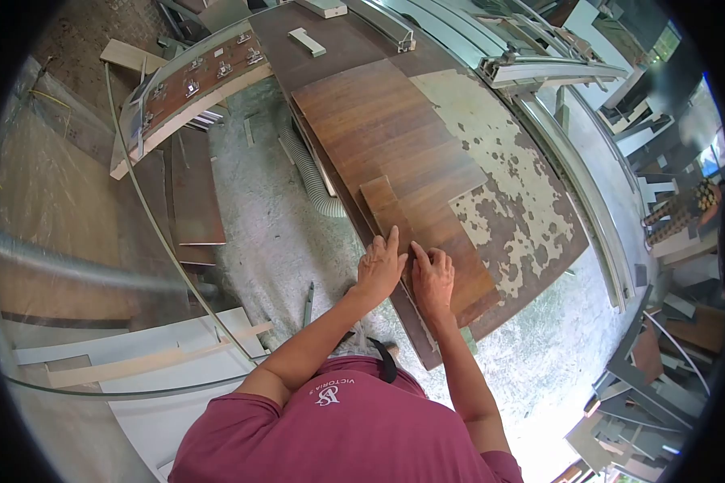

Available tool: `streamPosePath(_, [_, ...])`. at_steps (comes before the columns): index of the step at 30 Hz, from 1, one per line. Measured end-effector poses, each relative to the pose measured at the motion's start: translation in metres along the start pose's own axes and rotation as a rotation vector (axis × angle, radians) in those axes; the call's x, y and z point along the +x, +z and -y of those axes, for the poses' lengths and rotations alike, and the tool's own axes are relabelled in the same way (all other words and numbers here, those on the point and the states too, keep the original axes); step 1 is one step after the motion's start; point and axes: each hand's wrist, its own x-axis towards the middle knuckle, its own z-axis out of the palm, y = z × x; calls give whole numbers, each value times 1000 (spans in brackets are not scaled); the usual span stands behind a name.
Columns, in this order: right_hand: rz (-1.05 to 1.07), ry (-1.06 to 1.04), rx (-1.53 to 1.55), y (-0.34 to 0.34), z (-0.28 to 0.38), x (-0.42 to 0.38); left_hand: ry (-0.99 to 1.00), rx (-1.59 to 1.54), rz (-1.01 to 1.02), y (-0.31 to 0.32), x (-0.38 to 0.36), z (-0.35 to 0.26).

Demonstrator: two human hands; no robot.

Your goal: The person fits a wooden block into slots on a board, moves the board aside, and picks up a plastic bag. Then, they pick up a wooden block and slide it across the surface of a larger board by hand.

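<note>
Both of my hands rest on brown wood strips at the near end of a long workbench. My left hand (380,262) lies over a short loose strip (385,205), its fingers stretched forward and apart. Just to its right, my right hand (432,278) presses on the edge of the wood panel (395,121), its fingers partly extended and apart. The panel is made of joined planks with a stepped right edge. What lies beneath my palms is hidden.
The workbench (524,249) has a patchy, peeling surface. A small pale block (307,42) lies at its far end. Metal rails (580,193) run along the right. A grey hose (308,173) hangs below the left edge. A board with metal fittings (192,86) stands at upper left.
</note>
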Motion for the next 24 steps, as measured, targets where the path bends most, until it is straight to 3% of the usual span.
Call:
streamPosePath(21, [-2,-67,-19,147,41,261,-111,224,-246,-40,258,124])
streamPosePath(24, [-90,-107,-34,165,43,291,-133,239,-251,-42,288,135])
